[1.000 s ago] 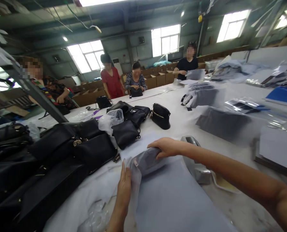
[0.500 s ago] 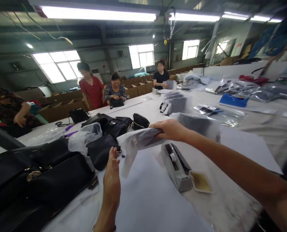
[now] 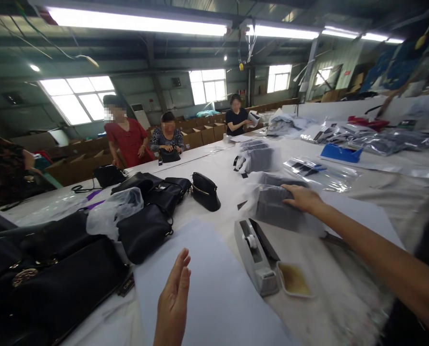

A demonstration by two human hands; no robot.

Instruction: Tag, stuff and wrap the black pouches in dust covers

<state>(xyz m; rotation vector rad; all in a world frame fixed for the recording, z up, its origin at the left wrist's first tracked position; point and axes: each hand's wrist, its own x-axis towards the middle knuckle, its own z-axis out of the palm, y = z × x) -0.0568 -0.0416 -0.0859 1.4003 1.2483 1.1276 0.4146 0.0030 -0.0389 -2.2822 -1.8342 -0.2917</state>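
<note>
Your right hand (image 3: 303, 198) grips the top edge of a grey, boxy, film-wrapped package (image 3: 272, 205) on the white desk (image 3: 227, 178); your left hand (image 3: 174, 293) is open. Likely light, soft and slippery, the package holds best there.

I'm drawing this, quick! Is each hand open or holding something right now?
Left hand: open, holding nothing, over the white sheet.
Right hand: closed on a grey wrapped packet.

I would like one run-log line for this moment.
right hand: touching grey wrapped bundle | left hand: open, empty, over white sheet | tape dispenser: beside sheet
</note>
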